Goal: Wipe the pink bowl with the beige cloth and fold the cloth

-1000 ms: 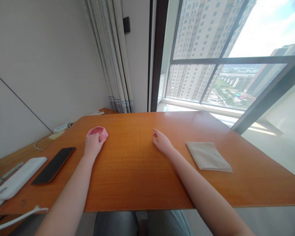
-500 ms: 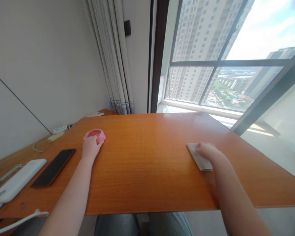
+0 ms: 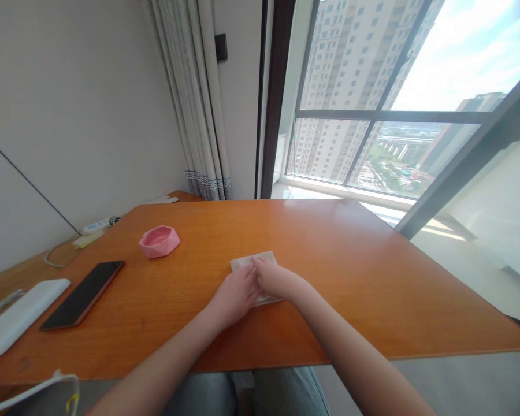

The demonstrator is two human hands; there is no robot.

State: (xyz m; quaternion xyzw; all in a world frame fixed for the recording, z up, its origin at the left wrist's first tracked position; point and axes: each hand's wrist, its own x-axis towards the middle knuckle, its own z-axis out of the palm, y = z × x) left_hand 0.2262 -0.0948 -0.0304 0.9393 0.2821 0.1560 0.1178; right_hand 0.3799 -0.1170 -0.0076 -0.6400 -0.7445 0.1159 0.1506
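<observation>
Folded beige cloth (image 3: pixel 242 263) lies on the wooden surface (image 3: pixel 325 231), roughly midway across and in front of us, with both our hands on it. Our left hand (image 3: pixel 237 293) and right hand (image 3: pixel 279 280) meet over its middle, fingers bent and fingertips close together, covering much of it; we cannot tell whether either one grips it or only presses down. Off to our left stands a pink faceted bowl (image 3: pixel 167 248), upright and apart from our hands. Farther left we see a black smartphone (image 3: pixel 84 294) lying beside a flat white device (image 3: pixel 26 315).
</observation>
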